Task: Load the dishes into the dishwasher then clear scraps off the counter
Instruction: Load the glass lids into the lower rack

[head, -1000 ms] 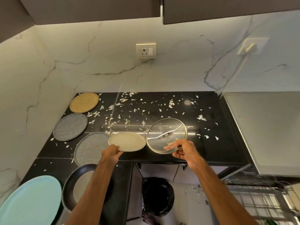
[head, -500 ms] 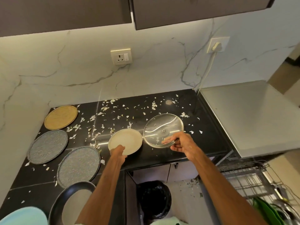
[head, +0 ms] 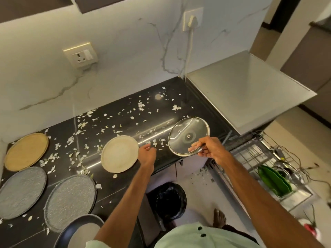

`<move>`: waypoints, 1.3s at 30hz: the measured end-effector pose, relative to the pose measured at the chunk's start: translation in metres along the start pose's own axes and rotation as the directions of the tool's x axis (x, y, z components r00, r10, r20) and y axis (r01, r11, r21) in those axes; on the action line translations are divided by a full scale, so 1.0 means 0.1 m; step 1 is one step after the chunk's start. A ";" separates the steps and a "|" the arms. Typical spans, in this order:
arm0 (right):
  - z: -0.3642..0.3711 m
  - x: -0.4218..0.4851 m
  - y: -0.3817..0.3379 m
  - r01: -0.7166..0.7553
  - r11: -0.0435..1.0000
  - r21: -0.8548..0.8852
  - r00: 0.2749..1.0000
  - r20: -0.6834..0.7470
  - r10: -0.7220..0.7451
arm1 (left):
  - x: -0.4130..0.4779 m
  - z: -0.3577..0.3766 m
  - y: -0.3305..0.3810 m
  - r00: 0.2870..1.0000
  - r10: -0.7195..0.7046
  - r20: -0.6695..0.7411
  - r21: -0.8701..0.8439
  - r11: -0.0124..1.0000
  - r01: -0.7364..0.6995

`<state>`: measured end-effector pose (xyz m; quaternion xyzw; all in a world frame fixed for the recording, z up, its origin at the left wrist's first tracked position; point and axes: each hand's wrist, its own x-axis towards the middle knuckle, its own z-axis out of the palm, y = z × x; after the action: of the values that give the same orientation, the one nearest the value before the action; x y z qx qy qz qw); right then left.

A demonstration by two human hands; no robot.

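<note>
Glass lid (head: 188, 135), rim pinched in the right grip (head: 209, 148), should go edge-first into the rack (head: 250, 154) right of it; the left grip (head: 147, 155), left of it, hangs open.

There are two hands, the left hand (head: 147, 154) and the right hand (head: 209, 149), one lid (head: 186, 129), one cream plate (head: 119, 153), one tan plate (head: 26, 151), two grey plates (head: 21, 192) (head: 70, 201), one dark dish (head: 65, 232), one bin (head: 168, 201), two sockets (head: 81, 54) (head: 193, 18), a few green plates (head: 274, 181) too close to count, and too many scraps (head: 141, 105) to count.
</note>
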<state>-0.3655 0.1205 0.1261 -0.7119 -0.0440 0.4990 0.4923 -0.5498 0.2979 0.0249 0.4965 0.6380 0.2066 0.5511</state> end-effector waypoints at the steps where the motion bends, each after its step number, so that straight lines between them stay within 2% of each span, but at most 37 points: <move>1: -0.12 -0.01 0.00 0.015 1.000 -0.023 1.000 -0.022 -0.015 | -0.06 0.16 0.05 0.998 0.044 0.037 0.015 0.999 -0.045; 7: -1.08 0.09 0.04 0.056 0.990 -0.132 0.975 -0.205 -0.082 | -0.45 1.15 0.28 0.957 0.225 0.182 0.110 0.963 -0.248; 11: -1.95 0.19 0.17 0.091 0.950 -0.299 0.948 -0.265 -0.174 | -0.89 1.88 0.27 0.934 0.252 0.252 0.202 0.930 -0.306; 14: -2.59 0.20 0.34 0.075 0.939 -0.335 0.934 -0.307 -0.184 | -1.26 2.44 0.33 0.891 0.275 0.360 0.323 0.860 -0.395; 17: -3.11 0.10 0.55 0.024 0.948 -0.318 0.906 -0.393 -0.155 | -1.59 2.97 0.42 0.839 0.238 0.489 0.408 0.788 -0.461; 24: -3.94 -0.03 0.93 -0.127 0.941 -0.315 0.823 -0.563 -0.077 | -2.06 3.98 0.61 0.641 0.121 0.758 0.440 0.631 -0.639; 30: -4.52 0.10 1.29 -0.207 0.962 -0.178 0.726 -0.687 0.028 | -2.12 4.96 0.68 0.520 0.048 0.853 0.448 0.444 -0.776; 35: -4.91 0.46 1.48 -0.271 0.960 -0.073 0.637 -0.761 0.122 | -2.18 5.89 0.58 0.346 -0.075 0.935 0.352 0.301 -0.886; 39: -5.16 0.81 1.61 -0.262 0.965 0.001 0.565 -0.811 0.154 | -2.07 6.52 0.37 0.288 -0.141 0.947 0.314 0.224 -0.923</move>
<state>-0.0052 -0.2563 -0.0391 -0.8881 0.2373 0.1745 0.3530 0.0362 -0.0495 -0.0425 0.9021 0.0563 -0.2842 0.3198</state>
